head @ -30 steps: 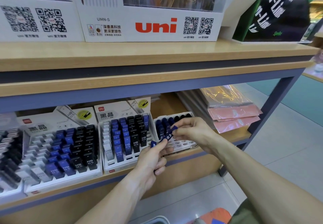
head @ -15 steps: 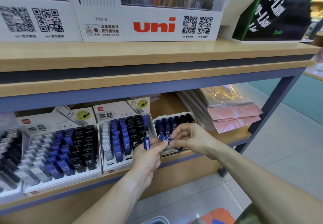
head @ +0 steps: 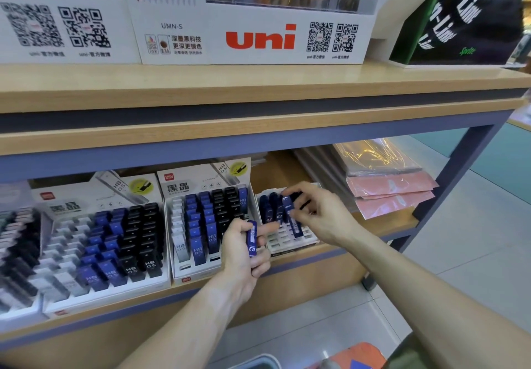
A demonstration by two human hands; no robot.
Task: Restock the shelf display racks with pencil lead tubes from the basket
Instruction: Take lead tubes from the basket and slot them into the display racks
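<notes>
On the lower shelf stand white display racks of blue, black and grey pencil lead tubes. My left hand [head: 244, 249] grips a blue lead tube [head: 252, 237] upright in front of the middle rack [head: 184, 271]. My right hand [head: 319, 214] pinches another blue lead tube [head: 296, 225] and holds it over the small right rack [head: 290, 242], whose back rows hold dark blue tubes and whose front slots show white. Only a grey rim of the basket [head: 253, 364] shows at the bottom edge.
A larger rack [head: 94, 291] of tubes sits to the left, another beyond it at the frame edge. Pink and clear plastic packets [head: 388, 193] lie right of the small rack. The wooden upper shelf [head: 258, 86] with white pen displays overhangs. A dark shelf post [head: 448, 178] stands right.
My right hand has taken a blue tube away from my left hand and carried it up and right over the small rack. My left hand keeps one tube and has turned it upright.
</notes>
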